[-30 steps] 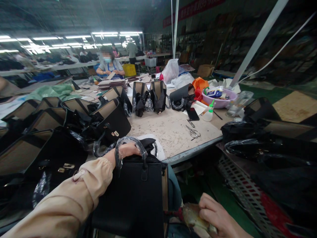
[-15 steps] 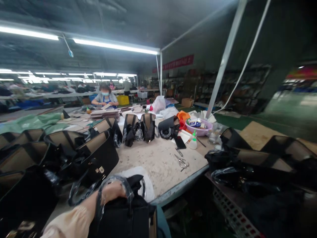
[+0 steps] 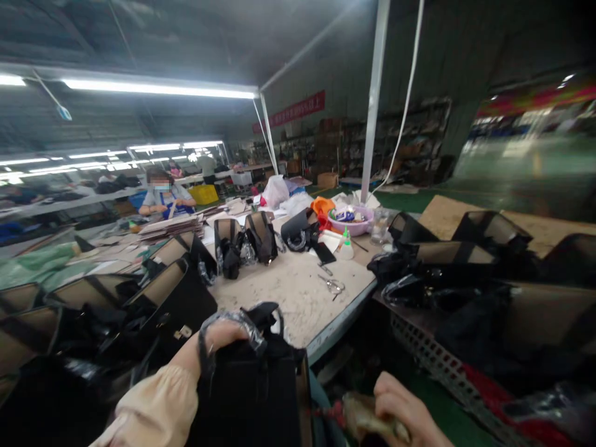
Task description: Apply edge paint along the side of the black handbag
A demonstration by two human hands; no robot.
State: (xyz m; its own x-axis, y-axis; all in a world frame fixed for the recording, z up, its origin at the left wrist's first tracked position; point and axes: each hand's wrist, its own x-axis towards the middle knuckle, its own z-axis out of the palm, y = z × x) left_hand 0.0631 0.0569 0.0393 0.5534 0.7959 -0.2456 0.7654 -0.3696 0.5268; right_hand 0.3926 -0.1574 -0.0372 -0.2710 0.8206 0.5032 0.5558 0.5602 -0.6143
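Observation:
A black handbag (image 3: 251,391) stands upright in front of me, its handle (image 3: 233,318) wrapped in clear plastic. My left hand (image 3: 226,335) passes under that handle, and its fingers are hidden behind the handle and black material at the bag's top. Low on the right, my right hand (image 3: 400,400) is closed around a stained brownish squeeze bottle (image 3: 361,417). The bottle's blurred red nozzle points left at the bag's side edge; whether they touch I cannot tell.
More black handbags (image 3: 167,298) crowd the left side. Scissors (image 3: 333,284), a white bottle with a green tip (image 3: 346,248) and a lilac basin (image 3: 356,226) are on the table (image 3: 274,292). Right of it, a crate (image 3: 428,354) sits under other bags. A co-worker (image 3: 165,195) sits across.
My right hand has come into view at the lower right with the squeeze bottle. The camera has turned right. My left hand remains under the bag's handle.

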